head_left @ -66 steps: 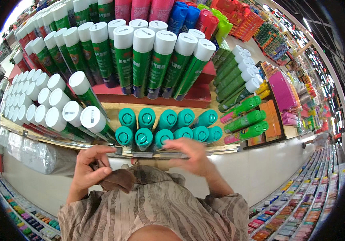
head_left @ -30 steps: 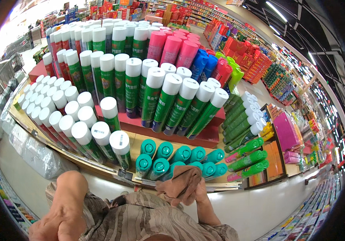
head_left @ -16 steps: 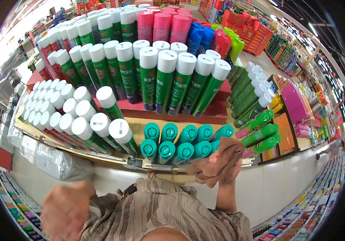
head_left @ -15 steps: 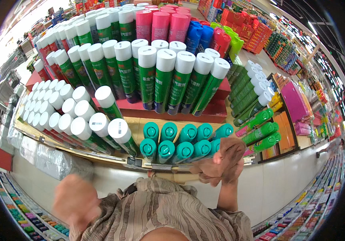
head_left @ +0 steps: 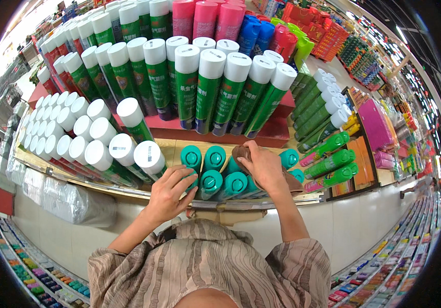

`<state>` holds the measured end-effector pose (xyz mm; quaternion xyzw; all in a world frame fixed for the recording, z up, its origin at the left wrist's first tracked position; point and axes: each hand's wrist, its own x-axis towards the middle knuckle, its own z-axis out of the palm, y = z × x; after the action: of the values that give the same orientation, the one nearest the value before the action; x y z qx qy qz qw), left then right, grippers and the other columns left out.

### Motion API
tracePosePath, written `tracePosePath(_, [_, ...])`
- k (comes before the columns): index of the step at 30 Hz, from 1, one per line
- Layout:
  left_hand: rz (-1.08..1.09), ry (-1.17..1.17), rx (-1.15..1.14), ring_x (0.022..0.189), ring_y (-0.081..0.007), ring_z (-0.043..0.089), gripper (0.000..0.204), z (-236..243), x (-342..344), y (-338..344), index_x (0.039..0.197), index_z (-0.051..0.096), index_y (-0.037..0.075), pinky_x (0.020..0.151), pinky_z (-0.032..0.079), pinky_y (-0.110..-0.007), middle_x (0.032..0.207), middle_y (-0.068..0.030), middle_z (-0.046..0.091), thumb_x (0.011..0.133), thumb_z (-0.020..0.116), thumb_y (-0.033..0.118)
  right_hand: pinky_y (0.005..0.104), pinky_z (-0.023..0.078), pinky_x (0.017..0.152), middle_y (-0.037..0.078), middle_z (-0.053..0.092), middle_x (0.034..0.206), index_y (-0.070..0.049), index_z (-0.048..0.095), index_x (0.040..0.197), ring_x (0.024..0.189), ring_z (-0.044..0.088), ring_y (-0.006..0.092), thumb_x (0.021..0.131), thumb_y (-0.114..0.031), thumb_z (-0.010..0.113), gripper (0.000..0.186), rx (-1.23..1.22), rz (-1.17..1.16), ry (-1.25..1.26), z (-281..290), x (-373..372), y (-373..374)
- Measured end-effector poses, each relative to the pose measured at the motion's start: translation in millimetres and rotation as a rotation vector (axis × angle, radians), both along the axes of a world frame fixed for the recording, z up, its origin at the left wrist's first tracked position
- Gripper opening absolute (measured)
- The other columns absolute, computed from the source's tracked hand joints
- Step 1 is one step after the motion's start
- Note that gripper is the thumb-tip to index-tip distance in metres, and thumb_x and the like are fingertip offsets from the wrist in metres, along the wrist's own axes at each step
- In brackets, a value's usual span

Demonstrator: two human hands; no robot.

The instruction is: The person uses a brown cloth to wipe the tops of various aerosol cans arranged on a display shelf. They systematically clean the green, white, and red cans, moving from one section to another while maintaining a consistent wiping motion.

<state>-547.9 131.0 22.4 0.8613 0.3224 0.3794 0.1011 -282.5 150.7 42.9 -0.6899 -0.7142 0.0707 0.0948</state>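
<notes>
right hand (head_left: pixel 265 167) is pressing a brown cloth (head_left: pixel 246 154) onto the teal-capped cans (head_left: pixel 215 172) at the shelf front, grip closed on it | left hand (head_left: pixel 171 190) is steadying one can, fingers curled round it | best wiping lightly so no neighbouring can topples

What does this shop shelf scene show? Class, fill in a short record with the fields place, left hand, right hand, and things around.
place: shop display shelf stacked with spray cans
left hand: gripping a teal-capped can in the front row
right hand: pressing a brown cloth onto the teal-capped cans
things around: green cans with white caps standing behind; pink cans further back
</notes>
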Motion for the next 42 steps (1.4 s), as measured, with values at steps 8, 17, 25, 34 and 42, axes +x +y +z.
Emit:
tracePosePath(8, [-0.062, -0.035, 0.006, 0.100, -0.0329, 0.059, 0.031, -12.8, 5.7, -7.0, 0.101, 0.062, 0.002, 0.079, 0.052, -0.040, 0.104, -0.0121, 0.061, 0.071, 0.072, 0.005, 0.0426, 0.050, 0.057, 0.015, 0.064, 0.072, -0.007, 0.048, 0.107, 0.069, 0.064, 0.0328, 0.088, -0.029, 0.061, 0.032, 0.130, -0.016, -0.030, -17.1, 11.8, 6.5])
tracePosePath(17, [-0.066, 0.015, 0.019, 0.102, -0.0310, 0.057, 0.032, -18.9, 5.8, -8.6, 0.102, 0.061, 0.002, 0.081, 0.051, -0.038, 0.105, -0.0118, 0.059, 0.072, 0.071, 0.007, 0.0393, 0.051, 0.060, 0.010, 0.064, 0.083, -0.012, 0.053, 0.106, 0.077, 0.064, 0.0294, 0.080, -0.031, 0.071, 0.036, 0.178, 0.072, 0.099, -8.3, -24.6, -62.4])
tracePosePath(25, [0.038, -0.072, 0.065, 0.089, -0.0290, 0.059, 0.030, -28.7, -7.8, -12.0, 0.101, 0.062, 0.001, 0.071, 0.052, -0.036, 0.105, -0.0127, 0.060, 0.072, 0.071, 0.004, 0.0418, 0.051, 0.069, 0.011, 0.065, 0.096, -0.011, 0.052, 0.111, 0.086, 0.063, 0.0304, 0.083, -0.024, 0.068, 0.034, 0.154, -0.075, 0.075, -31.0, -25.7, -63.7])
tracePosePath(34, [0.100, -0.113, -0.004, 0.087, -0.0285, 0.060, 0.032, -48.9, -28.9, -12.1, 0.104, 0.060, 0.003, 0.068, 0.051, -0.036, 0.110, -0.0120, 0.058, 0.072, 0.068, 0.005, 0.0364, 0.051, 0.080, 0.013, 0.062, 0.108, -0.007, 0.054, 0.111, 0.098, 0.061, 0.0296, 0.072, -0.012, 0.077, 0.046, 0.429, 0.205, 0.258, -1.0, -98.6, -59.3])
tracePosePath(42, [0.136, -0.220, 0.157, 0.077, -0.0267, 0.063, 0.027, -39.7, -70.0, -6.5, 0.093, 0.063, 0.001, 0.063, 0.053, -0.033, 0.091, -0.0113, 0.064, 0.067, 0.068, -0.002, 0.0366, 0.052, 0.073, 0.012, 0.063, 0.104, -0.007, 0.055, 0.110, 0.090, 0.063, 0.0299, 0.081, -0.019, 0.069, 0.034, 0.277, 0.222, 0.145, -19.2, -130.8, -38.2])
